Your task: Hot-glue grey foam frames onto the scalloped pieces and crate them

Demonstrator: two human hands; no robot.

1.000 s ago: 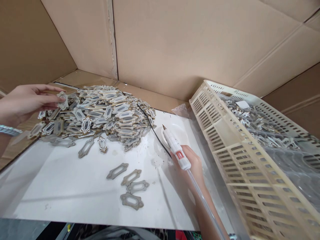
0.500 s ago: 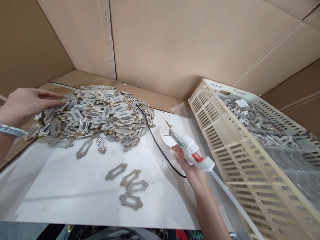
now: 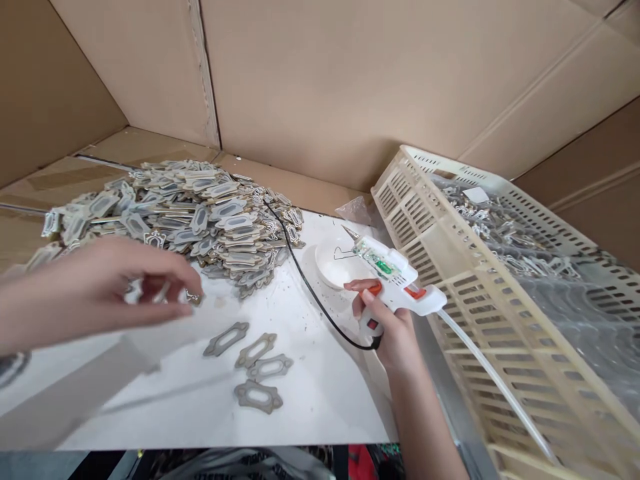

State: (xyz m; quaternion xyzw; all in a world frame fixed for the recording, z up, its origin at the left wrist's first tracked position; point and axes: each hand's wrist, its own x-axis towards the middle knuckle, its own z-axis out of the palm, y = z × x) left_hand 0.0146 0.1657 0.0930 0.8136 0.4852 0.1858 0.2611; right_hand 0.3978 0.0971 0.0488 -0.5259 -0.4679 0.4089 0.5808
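My right hand [image 3: 387, 323] is wrapped round the handle of a white hot glue gun [image 3: 387, 270], fingers by its orange trigger. The nozzle points up and left over a white round dish [image 3: 325, 267], and a clear glue stick [image 3: 493, 373] trails from the back. My left hand [image 3: 135, 287], smeared by motion, hovers in front of a big heap of small ornate metal frames [image 3: 200, 213]. Its thumb and forefinger are apart, with a white-edged frame on the table showing behind the gap. Several loose grey frames [image 3: 259, 397] lie mid-table.
A cream plastic crate [image 3: 430, 267] with metal pieces and clear trays stands at the right. A black cord [image 3: 320, 297] runs from the heap to the glue gun. Cardboard walls [image 3: 320, 93] enclose the white table [image 3: 190, 413]. Crumpled clear plastic [image 3: 355, 210] lies at the back.
My left hand has left the heap's left side and come right and nearer, over the white table. The glue gun has moved slightly right and turned, showing its side and trigger.
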